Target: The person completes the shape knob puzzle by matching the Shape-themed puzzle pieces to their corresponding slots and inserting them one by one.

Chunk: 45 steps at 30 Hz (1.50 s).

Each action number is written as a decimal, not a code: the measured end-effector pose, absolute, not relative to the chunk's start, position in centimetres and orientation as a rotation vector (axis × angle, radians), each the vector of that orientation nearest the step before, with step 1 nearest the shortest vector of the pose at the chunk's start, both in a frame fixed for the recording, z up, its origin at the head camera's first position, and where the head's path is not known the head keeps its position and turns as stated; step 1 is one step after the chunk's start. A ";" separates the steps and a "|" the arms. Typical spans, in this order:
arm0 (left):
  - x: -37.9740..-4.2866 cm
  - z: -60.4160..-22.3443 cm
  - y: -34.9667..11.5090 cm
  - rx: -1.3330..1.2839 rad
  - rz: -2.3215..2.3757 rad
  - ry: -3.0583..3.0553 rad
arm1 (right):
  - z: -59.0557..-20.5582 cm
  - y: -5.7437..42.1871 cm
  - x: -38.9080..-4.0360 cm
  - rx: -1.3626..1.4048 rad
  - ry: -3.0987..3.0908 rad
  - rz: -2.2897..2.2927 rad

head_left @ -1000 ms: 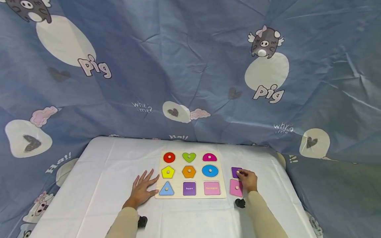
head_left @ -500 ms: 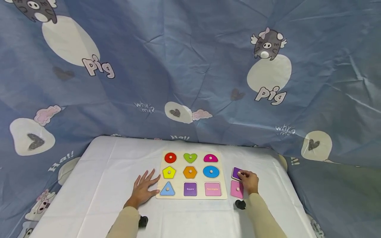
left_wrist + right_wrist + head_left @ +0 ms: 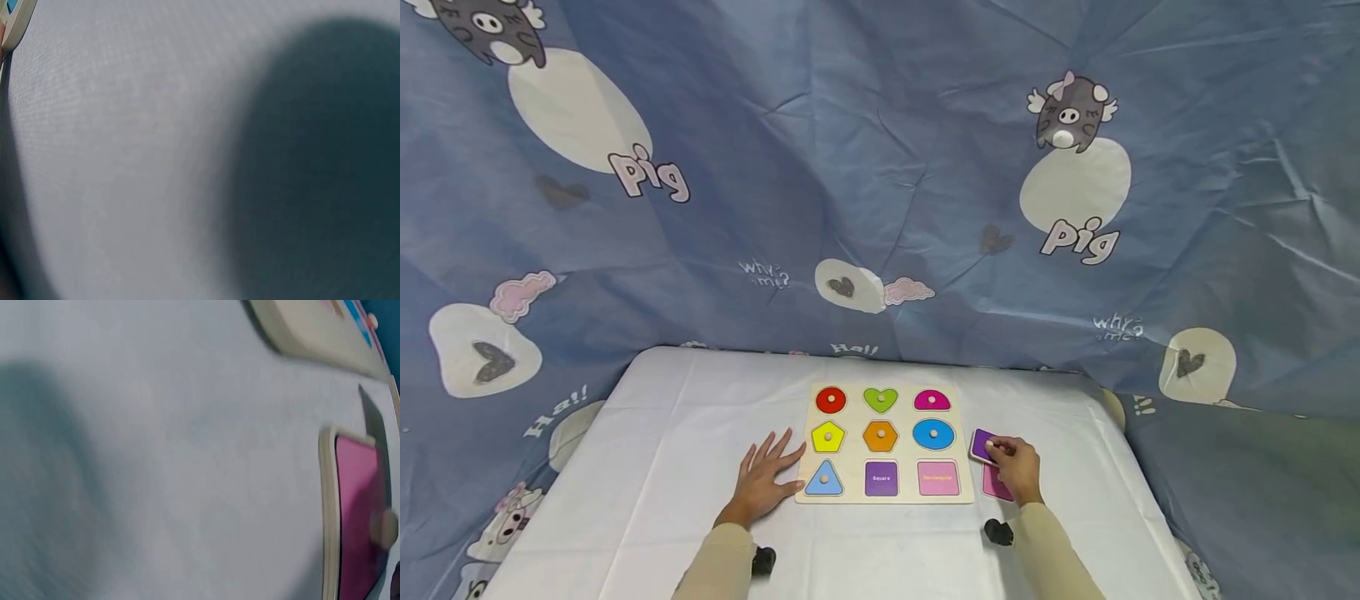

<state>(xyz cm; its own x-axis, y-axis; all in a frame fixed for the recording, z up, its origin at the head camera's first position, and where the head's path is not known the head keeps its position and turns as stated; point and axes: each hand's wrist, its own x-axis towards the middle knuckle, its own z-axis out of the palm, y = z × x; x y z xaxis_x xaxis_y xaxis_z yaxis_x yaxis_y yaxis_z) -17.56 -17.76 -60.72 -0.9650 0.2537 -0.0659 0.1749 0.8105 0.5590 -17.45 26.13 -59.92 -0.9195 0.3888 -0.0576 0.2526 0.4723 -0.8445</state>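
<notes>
A pale wooden shape puzzle board (image 3: 854, 457) lies flat, with a spread left hand (image 3: 762, 486) touching its left edge. Knobbed shapes sit in its upper rows, and a blue triangle (image 3: 824, 478) at lower left. Two recesses show printed words: the purple "Square" one (image 3: 882, 487) and the pink "Rectangular" one (image 3: 937, 488). Right of the board, the right hand (image 3: 1021, 472) pinches the knob of a purple square piece (image 3: 979, 442), which is tilted. Partly hidden under that hand is a pink rectangle piece (image 3: 995, 483); its knob shows in the right wrist view.
A white cloth (image 3: 700, 433) covers the table. Behind it hangs a blue patterned curtain (image 3: 880, 183). Black wrist cameras (image 3: 763, 561) sit by the sleeves. The left wrist view shows mostly cloth and a dark shadow.
The right hand has lifted the purple square piece off the cloth and brought it left, towards the board. The left hand keeps its place at the board's edge.
</notes>
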 end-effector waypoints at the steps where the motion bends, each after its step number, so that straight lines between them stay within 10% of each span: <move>1: -17.6 -60.7 -17.8 0.338 0.862 2.853 | -59.9 25.9 -17.4 -0.563 -2.578 1.417; 45: -17.5 -60.1 -17.6 0.336 0.882 2.843 | -60.1 14.7 -15.7 0.023 -2.640 1.374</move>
<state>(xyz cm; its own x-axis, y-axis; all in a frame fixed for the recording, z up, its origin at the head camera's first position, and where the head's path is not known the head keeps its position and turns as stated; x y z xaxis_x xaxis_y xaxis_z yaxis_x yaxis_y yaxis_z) -17.48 -17.65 -60.11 -0.9643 0.2548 -0.0722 0.1693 0.8025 0.5722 -15.73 14.70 -60.10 -0.9863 0.0621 0.1529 -0.0897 0.5764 -0.8122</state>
